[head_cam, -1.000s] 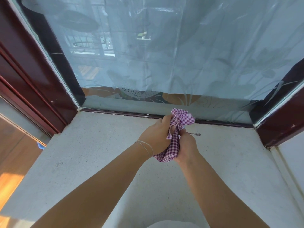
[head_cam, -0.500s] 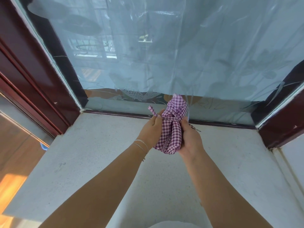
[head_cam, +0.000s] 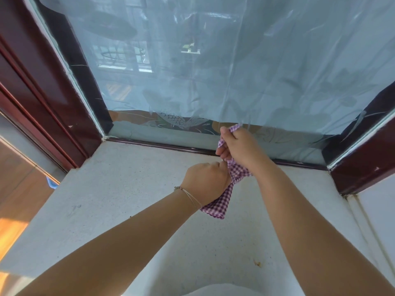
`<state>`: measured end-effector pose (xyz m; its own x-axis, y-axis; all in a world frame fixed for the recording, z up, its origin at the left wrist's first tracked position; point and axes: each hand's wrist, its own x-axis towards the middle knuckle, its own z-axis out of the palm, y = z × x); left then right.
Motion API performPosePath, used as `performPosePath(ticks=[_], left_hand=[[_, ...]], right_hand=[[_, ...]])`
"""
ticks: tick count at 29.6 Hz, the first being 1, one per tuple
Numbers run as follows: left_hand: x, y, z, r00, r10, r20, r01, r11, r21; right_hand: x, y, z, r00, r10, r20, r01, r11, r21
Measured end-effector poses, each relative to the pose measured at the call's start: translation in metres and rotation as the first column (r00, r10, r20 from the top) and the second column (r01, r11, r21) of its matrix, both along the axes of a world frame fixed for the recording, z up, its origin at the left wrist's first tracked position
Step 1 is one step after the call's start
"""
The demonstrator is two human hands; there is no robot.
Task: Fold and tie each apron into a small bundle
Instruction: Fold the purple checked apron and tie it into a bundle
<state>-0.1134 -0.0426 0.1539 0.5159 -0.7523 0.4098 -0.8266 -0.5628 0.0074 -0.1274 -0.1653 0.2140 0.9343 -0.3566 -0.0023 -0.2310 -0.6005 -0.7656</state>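
A purple-and-white checked apron point(head_cam: 218, 205), rolled into a narrow bundle, hangs in the air above the white stone sill point(head_cam: 119, 199). My left hand point(head_cam: 206, 181) grips the bundle around its middle, and its lower end sticks out below my wrist. My right hand point(head_cam: 240, 147) is higher and to the right; it pinches a thin checked strap whose end pokes out above my fingers near the window. The part of the bundle between my two hands is mostly hidden.
The sill ends at a window point(head_cam: 213, 71) covered with pale blue plastic film. Dark red frames point(head_cam: 42, 92) stand at left and right. A wooden floor point(head_cam: 19, 199) lies beyond the sill's left edge.
My hands have separated: the right one has drawn the strap up and to the right, while the left one has dropped lower, holding the bundle's middle.
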Motion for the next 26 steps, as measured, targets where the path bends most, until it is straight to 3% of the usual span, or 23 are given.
performPosePath(ticks=[3, 6, 9, 13, 15, 16, 18, 20, 23, 26], left_hand=[[-0.007, -0.004, 0.007, 0.991, 0.040, -0.131, -0.042, 0.999, -0.010], [0.007, -0.001, 0.011, 0.949, 0.185, -0.254, -0.203, 0.978, -0.046], [0.016, 0.007, 0.020, 0.874, 0.281, -0.397, -0.344, 0.934, -0.098], [0.019, 0.008, 0.025, 0.760, 0.174, -0.626, -0.381, 0.900, -0.212], [0.019, 0.008, 0.026, 0.662, 0.058, -0.747, -0.476, 0.803, -0.359], [0.016, 0.007, 0.027, 0.639, 0.014, -0.769, -0.520, 0.745, -0.418], [0.010, 0.005, 0.026, 0.646, -0.028, -0.763, -0.543, 0.686, -0.485], [0.003, 0.003, 0.027, 0.652, -0.091, -0.753, -0.543, 0.636, -0.547], [-0.004, 0.005, 0.027, 0.679, -0.171, -0.714, -0.529, 0.561, -0.637], [-0.005, 0.008, 0.022, 0.733, -0.230, -0.640, -0.407, 0.606, -0.683]], right_hand=[[0.002, 0.006, 0.007, 0.998, 0.037, 0.049, -0.034, 0.998, -0.057], [-0.013, 0.012, -0.001, 0.970, -0.051, 0.237, 0.085, 0.987, -0.134], [-0.027, 0.024, -0.025, 0.925, 0.026, 0.378, 0.030, 0.990, -0.141], [-0.037, 0.029, -0.048, 0.853, 0.040, 0.521, -0.001, 0.997, -0.074], [-0.043, 0.027, -0.047, 0.877, -0.141, 0.459, 0.080, 0.985, 0.150], [-0.046, 0.028, -0.045, 0.892, -0.271, 0.362, 0.144, 0.929, 0.340], [-0.046, 0.030, -0.042, 0.884, -0.456, 0.106, 0.241, 0.636, 0.733], [-0.043, 0.028, -0.038, 0.866, -0.492, -0.086, 0.284, 0.343, 0.895], [-0.038, 0.021, -0.030, 0.890, -0.414, -0.193, 0.289, 0.184, 0.939], [-0.038, 0.011, -0.031, 0.933, -0.286, -0.218, 0.260, 0.118, 0.958]])
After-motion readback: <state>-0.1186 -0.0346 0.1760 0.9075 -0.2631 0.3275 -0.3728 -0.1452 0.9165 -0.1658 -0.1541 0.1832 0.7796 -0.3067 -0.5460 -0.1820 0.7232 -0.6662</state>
